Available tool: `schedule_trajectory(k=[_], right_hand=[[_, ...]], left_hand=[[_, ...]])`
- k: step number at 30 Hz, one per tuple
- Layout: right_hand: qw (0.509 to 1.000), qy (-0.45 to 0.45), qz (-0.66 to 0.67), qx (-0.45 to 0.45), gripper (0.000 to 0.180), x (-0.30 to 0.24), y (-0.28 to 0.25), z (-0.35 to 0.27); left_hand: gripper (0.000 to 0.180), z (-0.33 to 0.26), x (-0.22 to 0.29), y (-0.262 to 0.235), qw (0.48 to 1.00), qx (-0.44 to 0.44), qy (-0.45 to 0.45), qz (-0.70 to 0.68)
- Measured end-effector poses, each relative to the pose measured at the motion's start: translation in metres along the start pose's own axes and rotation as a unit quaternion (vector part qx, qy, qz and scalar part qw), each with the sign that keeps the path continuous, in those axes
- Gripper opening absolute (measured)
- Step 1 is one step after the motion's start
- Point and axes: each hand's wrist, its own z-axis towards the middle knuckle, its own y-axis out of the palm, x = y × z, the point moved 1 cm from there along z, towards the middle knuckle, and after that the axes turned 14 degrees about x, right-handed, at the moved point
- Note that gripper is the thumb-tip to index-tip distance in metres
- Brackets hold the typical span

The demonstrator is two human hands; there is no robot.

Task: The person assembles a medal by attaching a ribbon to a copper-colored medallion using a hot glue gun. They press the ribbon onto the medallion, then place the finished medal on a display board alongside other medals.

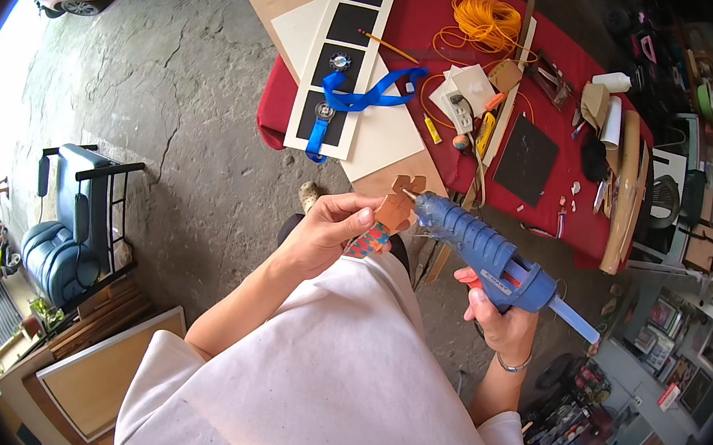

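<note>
Left hand (325, 232) fingers curled tight around small brown cardboard cutout (396, 207), colourful patterned piece at its lower end. Right hand (503, 321) wrapped closed on grip of blue glue gun (482, 250), nozzle tip touching cutout's edge. Both held above person's lap, white shirt (332, 383) below. Beyond: red-covered table (431, 24) bearing white board with black squares (342, 58), blue ribbon (360, 98), orange cord coil (483, 22).

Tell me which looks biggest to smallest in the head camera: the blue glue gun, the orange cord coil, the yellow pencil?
1. Blue glue gun, though it is nearest the camera, which enlarges it.
2. Orange cord coil.
3. Yellow pencil.
</note>
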Motion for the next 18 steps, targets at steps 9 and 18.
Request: schedule_trajectory(k=[9, 18], right_hand=[[1.000, 0.006, 0.008, 0.011, 0.024, -0.0020, 0.0029, 0.0000], [1.000, 0.011, 0.000, -0.003, 0.027, -0.0047, 0.0005, -0.0011]], left_hand=[[0.040, -0.0002, 0.0031, -0.0015, 1.000, 0.001, -0.006, -0.004], [0.036, 0.0033, 0.0017, -0.0035, 0.999, -0.010, -0.010, -0.033]])
